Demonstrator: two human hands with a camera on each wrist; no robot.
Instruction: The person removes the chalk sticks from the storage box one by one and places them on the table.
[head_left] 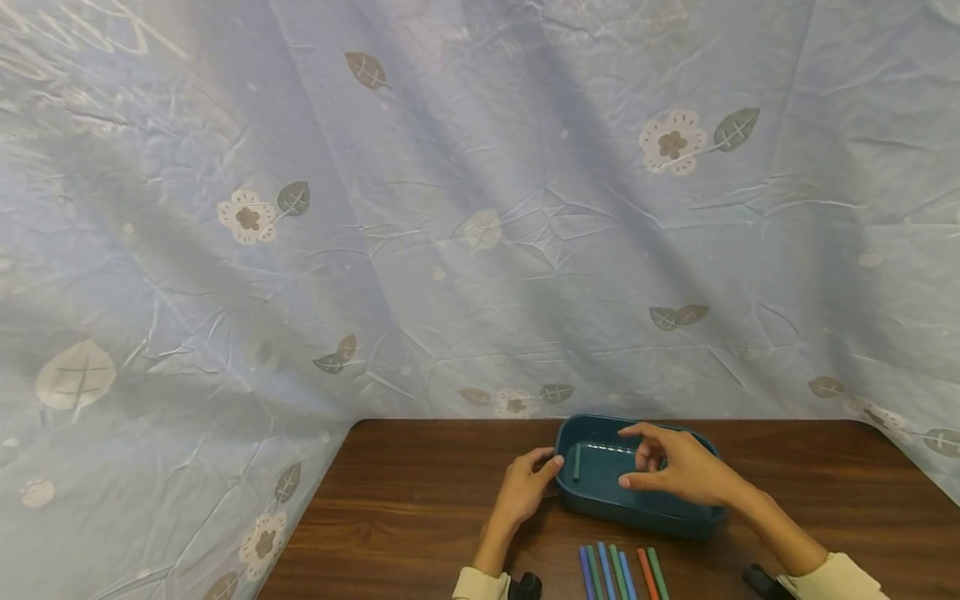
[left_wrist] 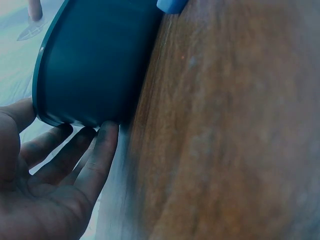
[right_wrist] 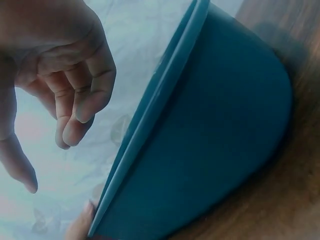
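A dark teal plastic basin (head_left: 637, 518) stands on the wooden table. My left hand (head_left: 522, 490) grips its left end, thumb at the rim and fingers against the outer wall, as the left wrist view also shows. Over the basin's right part hovers my right hand (head_left: 686, 467), thumb and forefinger spread apart, the other fingers bent, nothing between them. Inside the basin, near the left wall, lies a thin green stick (head_left: 577, 462). In front of the basin several coloured sticks lie side by side, among them a purple stick (head_left: 587, 573), a red stick (head_left: 647, 573) and a green stick (head_left: 658, 573).
The brown wooden table (head_left: 405, 508) ends at the back against a pale blue-grey curtain (head_left: 420, 250) printed with leaves and flowers. Dark straps with small devices sit at both wrists, beside light yellow sleeves (head_left: 836, 579).
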